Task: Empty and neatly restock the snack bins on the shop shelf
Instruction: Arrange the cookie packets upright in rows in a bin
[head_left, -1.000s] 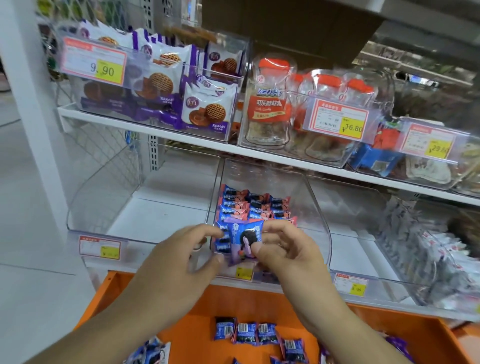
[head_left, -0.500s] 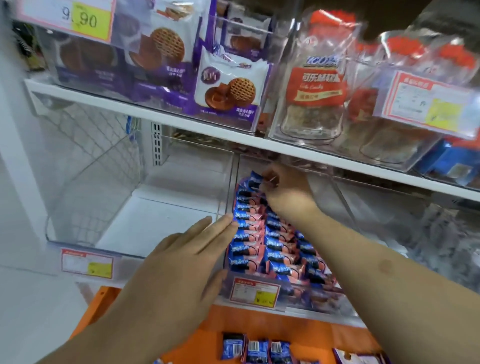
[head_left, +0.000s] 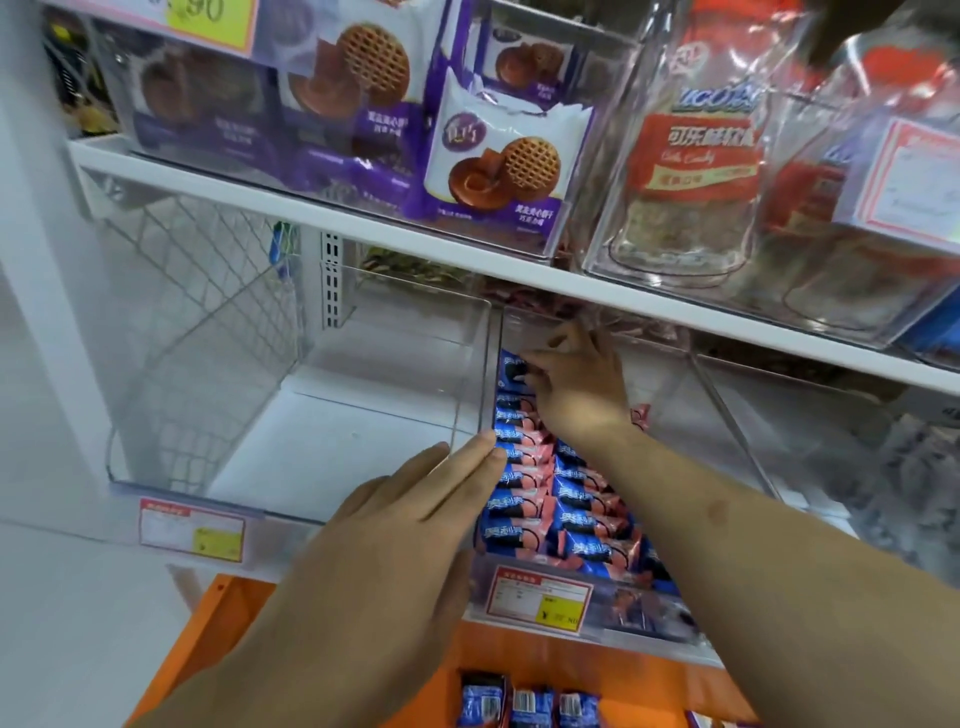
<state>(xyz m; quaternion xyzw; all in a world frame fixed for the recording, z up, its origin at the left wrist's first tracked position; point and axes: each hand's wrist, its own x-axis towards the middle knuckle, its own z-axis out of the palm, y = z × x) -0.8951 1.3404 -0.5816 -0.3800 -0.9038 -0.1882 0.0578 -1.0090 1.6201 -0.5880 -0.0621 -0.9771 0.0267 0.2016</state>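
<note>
My right hand (head_left: 571, 384) reaches to the far end of the middle clear bin (head_left: 587, 618) on the lower shelf, fingers curled round a blue snack packet (head_left: 511, 370) at the back of the left row. My left hand (head_left: 395, 530) lies flat with straight fingers against the bin's left wall, holding nothing. The packets stand in two tidy rows, blue and pink, running near to far. More loose packets (head_left: 530, 704) wait in the orange tray (head_left: 218, 618) below. I judge these light, crinkly and slippery, with brittle biscuit inside, so I would pinch each by its crimped end and not squeeze the middle.
</note>
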